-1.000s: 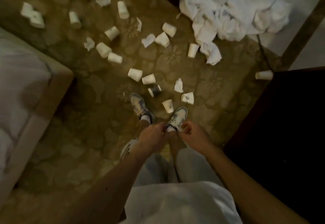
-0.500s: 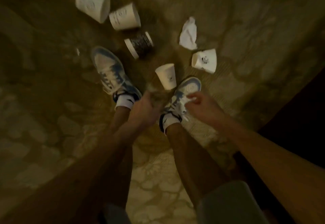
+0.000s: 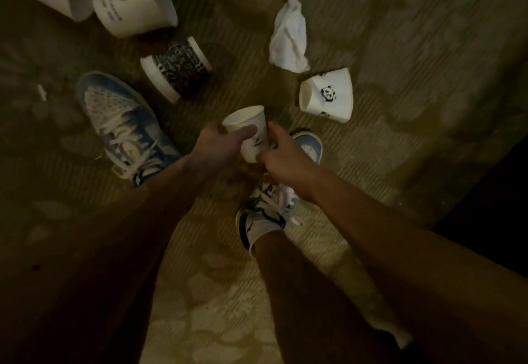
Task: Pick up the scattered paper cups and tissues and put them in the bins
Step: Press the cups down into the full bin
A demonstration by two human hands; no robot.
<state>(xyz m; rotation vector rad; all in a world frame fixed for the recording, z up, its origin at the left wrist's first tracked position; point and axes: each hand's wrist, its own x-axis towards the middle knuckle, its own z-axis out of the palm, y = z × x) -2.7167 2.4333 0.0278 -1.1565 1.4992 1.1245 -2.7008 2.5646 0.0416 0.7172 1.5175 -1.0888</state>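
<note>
**A:** Where do we have the paper cup (image 3: 253, 132)?

**B:** Between our two hands, mouth tilted up and to the left, just over the toe of our right shoe (image 3: 310, 146). Our left grip (image 3: 211, 146) is wrapped round it near the rim, thumb across the front. Our right grip (image 3: 285, 160) is clamped on its lower end.

**A:** What crowds us?

**B:** The panda cup (image 3: 328, 95) lies on its side near our right, with a crumpled tissue (image 3: 290, 40) just beyond it. On our left a dark-printed cup (image 3: 178, 67) lies on its side beside our left shoe (image 3: 120, 123). Past it two smiley cups (image 3: 134, 6) lie side by side, the far one cut off by the frame edge.

**A:** And room to move?

**B:** We see bare carpet (image 3: 414, 49) on the far right, up to a dark edge in the lower right corner. The carpet is patterned and ribbed, and the room is dim.
</note>
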